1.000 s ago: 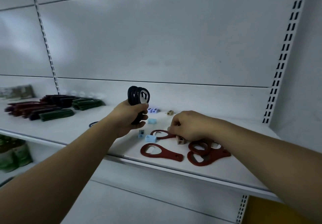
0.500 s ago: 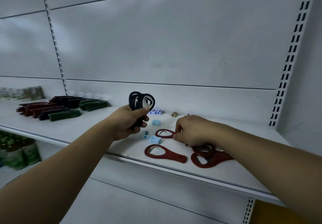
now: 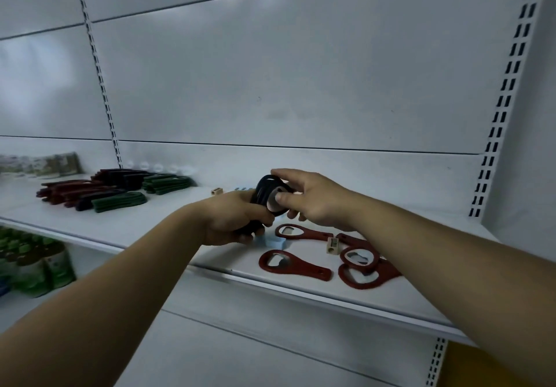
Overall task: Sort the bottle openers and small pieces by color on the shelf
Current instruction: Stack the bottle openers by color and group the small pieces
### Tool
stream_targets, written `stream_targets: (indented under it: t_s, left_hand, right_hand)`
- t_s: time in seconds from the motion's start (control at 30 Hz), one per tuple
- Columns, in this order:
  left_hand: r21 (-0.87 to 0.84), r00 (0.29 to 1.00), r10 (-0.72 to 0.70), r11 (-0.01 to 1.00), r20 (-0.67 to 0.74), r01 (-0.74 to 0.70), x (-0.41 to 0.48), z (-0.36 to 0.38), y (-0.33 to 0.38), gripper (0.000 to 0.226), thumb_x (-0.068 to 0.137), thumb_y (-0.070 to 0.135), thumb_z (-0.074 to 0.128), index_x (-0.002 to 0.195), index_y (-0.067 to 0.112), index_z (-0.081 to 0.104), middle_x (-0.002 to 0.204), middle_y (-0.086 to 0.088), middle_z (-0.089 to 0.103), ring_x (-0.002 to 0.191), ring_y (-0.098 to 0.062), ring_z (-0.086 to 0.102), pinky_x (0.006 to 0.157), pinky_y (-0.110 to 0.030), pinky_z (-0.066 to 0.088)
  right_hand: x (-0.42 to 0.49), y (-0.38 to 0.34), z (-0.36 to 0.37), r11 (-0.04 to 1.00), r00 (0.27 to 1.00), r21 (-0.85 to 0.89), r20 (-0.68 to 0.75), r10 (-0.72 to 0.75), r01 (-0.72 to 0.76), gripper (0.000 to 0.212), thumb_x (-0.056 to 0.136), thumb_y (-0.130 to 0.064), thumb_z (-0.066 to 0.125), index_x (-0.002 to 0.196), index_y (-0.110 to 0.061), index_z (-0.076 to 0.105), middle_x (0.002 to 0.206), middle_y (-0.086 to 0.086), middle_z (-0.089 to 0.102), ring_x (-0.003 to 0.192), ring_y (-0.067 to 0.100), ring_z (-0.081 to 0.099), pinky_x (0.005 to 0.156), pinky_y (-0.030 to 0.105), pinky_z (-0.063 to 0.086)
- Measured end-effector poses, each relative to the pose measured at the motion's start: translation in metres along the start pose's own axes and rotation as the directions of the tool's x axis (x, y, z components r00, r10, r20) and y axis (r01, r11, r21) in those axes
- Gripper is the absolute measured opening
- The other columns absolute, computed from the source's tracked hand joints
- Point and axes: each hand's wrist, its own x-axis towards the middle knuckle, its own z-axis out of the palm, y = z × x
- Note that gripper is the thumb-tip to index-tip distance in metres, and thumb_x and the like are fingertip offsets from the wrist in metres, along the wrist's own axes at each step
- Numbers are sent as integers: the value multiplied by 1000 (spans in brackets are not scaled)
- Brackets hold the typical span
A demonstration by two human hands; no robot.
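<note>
The left hand [image 3: 231,221] grips the stacked black openers [image 3: 266,189] by their handles, just above the shelf [image 3: 150,215]. The right hand [image 3: 313,200] pinches their heads, thumb on the face. They look stiff, light and smooth — apt to fan apart, so squeeze the handles together.

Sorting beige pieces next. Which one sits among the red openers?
The near beige piece, standing between the red openers. The other beige piece sits farther back and left, with no opener beside it.

Bare shelf [image 3: 168,215] lies between sorted piles [image 3: 114,191] and red openers [image 3: 293,266].
</note>
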Motion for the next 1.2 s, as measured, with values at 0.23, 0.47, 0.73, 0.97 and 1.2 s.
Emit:
stream_targets:
  t_s: [0.23,0.47,0.73,0.97,1.2]
  left_hand:
    - [-52,993,91,994,-71,-95,-5,-2,0,12,97,13,50,104,11,59,81,-10,55,62,-16,46,57,-24,39]
    - [7,955,160,986,-250,-164,-2,-14,-8,7,96,12,51,101,11,56,81,-9,61,63,-16,50,61,-26,41]
    - [23,912,75,997,-403,-72,-6,-75,-35,17,95,10,55,110,5,55,81,-13,53,59,-19,46,55,-27,40]
    - [332,849,209,942,-485,-42,-26,-149,-70,24,91,16,61,114,14,60,80,-1,59,70,-16,52,63,-27,40]
    - [424,897,218,905,-384,-38,-19,-200,-110,49,90,31,61,133,21,38,103,-4,59,87,-21,58,73,-31,43]
  right_hand:
    - [10,2,4,999,988,24,-149,27,-24,26,96,-22,55,121,-18,60,95,-1,64,67,6,53,69,23,42]
    - [9,4,3,996,989,-2,-122,89,-90,30,93,-34,59,118,-19,61,100,-1,66,79,12,62,69,24,44]
    - [21,-22,31,925,994,-375,60,86,-58,55,91,-39,59,141,-23,40,135,-1,51,104,17,53,84,24,39]
    - [64,-52,89,786,974,-609,101,205,-102,64,95,-56,41,149,-25,26,155,-1,28,139,21,31,107,31,27]
    - [102,-65,159,765,946,-604,55,319,-223,86,82,-80,29,150,-26,27,157,-3,24,142,20,27,115,37,22]
